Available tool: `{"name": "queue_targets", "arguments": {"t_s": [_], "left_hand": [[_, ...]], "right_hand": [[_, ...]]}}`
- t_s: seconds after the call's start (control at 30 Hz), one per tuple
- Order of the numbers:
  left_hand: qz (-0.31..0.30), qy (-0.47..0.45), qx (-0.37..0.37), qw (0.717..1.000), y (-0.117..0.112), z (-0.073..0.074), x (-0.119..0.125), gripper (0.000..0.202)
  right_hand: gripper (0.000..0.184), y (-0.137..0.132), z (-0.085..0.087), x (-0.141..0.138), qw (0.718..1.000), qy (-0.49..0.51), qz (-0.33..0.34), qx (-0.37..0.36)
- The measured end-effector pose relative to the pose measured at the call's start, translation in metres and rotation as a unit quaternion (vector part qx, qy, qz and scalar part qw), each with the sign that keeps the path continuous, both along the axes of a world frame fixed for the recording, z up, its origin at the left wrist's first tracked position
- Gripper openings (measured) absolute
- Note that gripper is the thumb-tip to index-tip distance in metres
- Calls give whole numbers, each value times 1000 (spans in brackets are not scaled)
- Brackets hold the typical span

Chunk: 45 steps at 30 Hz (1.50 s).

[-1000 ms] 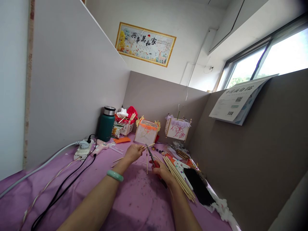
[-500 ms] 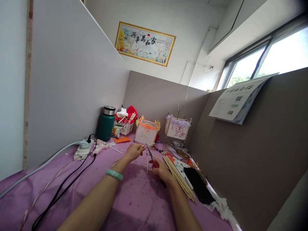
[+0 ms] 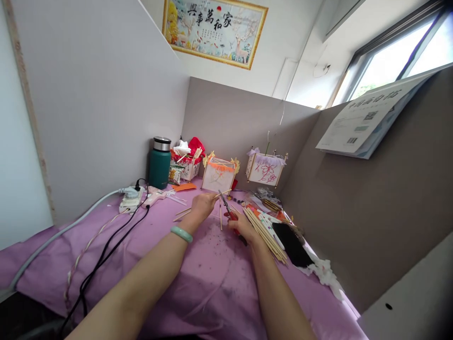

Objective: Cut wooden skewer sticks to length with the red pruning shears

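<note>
A: What's changed in the head view?

B: The whole scene rides higher in frame, tipped slightly. The framed calligraphy painting (image 3: 214, 33) now reaches the top edge.

A: And lower down?

B: More of the purple-clothed surface (image 3: 212, 293) shows. A dark patch (image 3: 21, 318) has entered at the bottom left corner, and the white panel (image 3: 406, 293) at bottom right looks larger.

A: The 2 hands?

B: Both rose in frame with the scene: the left hand (image 3: 203, 206) with its wooden stick (image 3: 224, 193), the right hand (image 3: 242, 225) with its red-handled scissors (image 3: 230, 212).
</note>
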<state>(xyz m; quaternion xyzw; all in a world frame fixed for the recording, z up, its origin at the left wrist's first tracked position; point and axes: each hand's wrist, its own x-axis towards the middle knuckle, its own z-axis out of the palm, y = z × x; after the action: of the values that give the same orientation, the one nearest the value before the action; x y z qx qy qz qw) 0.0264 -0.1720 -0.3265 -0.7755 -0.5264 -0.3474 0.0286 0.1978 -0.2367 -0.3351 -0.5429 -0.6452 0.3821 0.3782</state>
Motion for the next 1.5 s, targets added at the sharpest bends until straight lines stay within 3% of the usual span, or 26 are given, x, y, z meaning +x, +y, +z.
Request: {"name": "queue_targets", "arguments": {"t_s": [0.37,0.63,0.87,1.1,1.3,1.5], "left_hand": [[34,24,-5,999,1,1,-2,42],[-7,6,-24,1000,7,5,-7,42],[-30,-7,-34,999,6,5,-9,43],[9,16,-22,1000,4,0,-4,31],[24,16,-19,999,3,-1,-2,34],[11,4,-14,1000,2,2,-4,36]], "right_hand": [[49,-2,3,1,999,33,26,-16],[51,-3,1,2,998,47,39,-21],[49,-2,1,0,1000,0,27,7],[45,-1,5,-10,998,-62,-20,12],[46,5,-3,-4,999,-40,-12,7],[50,0,0,2,1000,4,22,-5]]}}
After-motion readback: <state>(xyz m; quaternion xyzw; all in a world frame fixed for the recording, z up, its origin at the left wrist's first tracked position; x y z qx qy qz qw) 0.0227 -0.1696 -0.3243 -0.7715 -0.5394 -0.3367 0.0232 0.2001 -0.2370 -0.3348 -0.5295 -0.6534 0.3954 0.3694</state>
